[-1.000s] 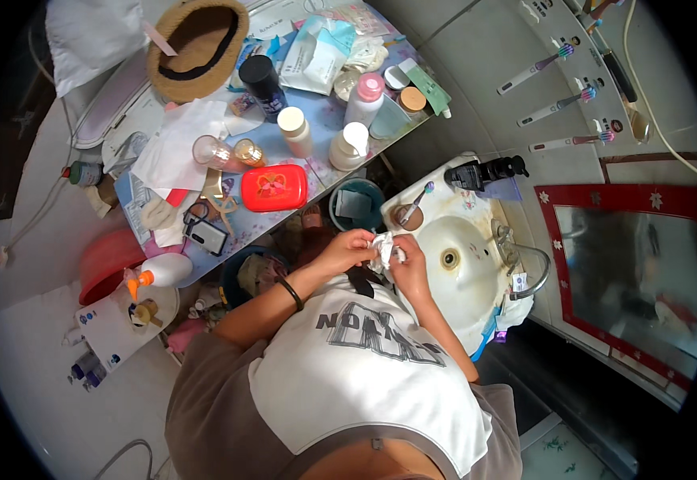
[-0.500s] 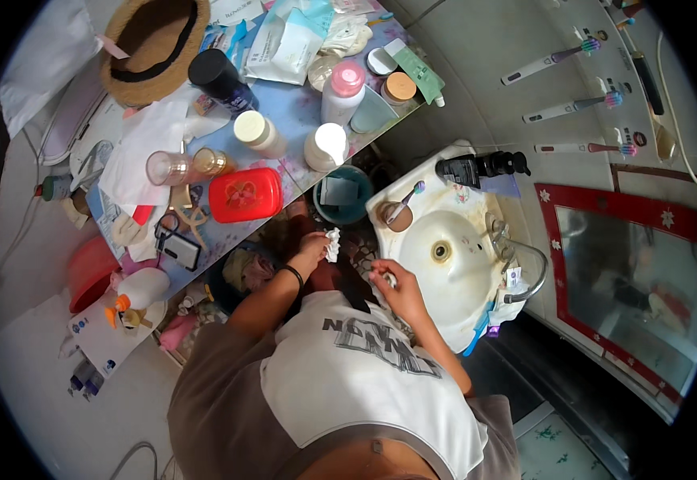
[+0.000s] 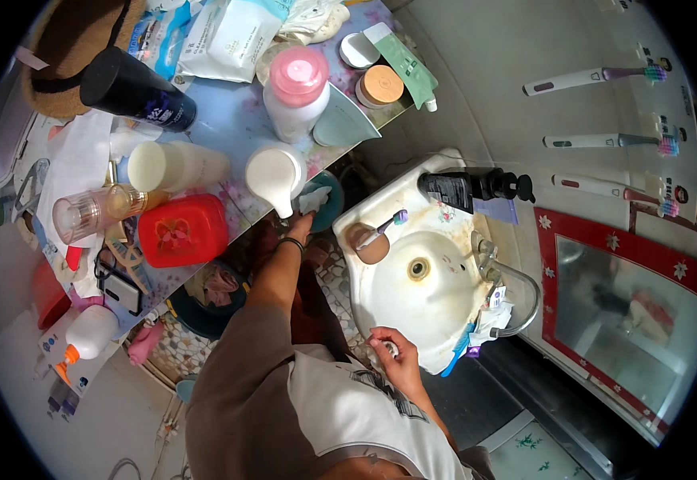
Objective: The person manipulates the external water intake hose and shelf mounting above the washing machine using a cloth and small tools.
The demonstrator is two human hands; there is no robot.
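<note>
My left hand [image 3: 303, 227] reaches down past the table edge to the teal bin [image 3: 335, 210]. A crumpled white tissue [image 3: 314, 199] is at its fingertips, over or inside the bin's mouth. The fingers are partly hidden by the white bottle [image 3: 272, 178] on the table. My right hand [image 3: 400, 364] is near the front-left rim of the white sink [image 3: 372, 300], its fingers curled round a small white thing [image 3: 391, 349] whose kind I cannot make out.
The table at left carries a red box [image 3: 182, 230], a black spray can [image 3: 136, 92], a pink-capped bottle [image 3: 296, 92] and wipes. On the sink stand a brown cup [image 3: 368, 244] with a toothbrush and a black pump bottle [image 3: 476, 190]. A dark tub [image 3: 212, 300] sits below the table.
My left arm has stretched forward, taking the tissue from in front of my body to the bin. My right hand stays by the sink, still closed. The view has shifted closer to the table.
</note>
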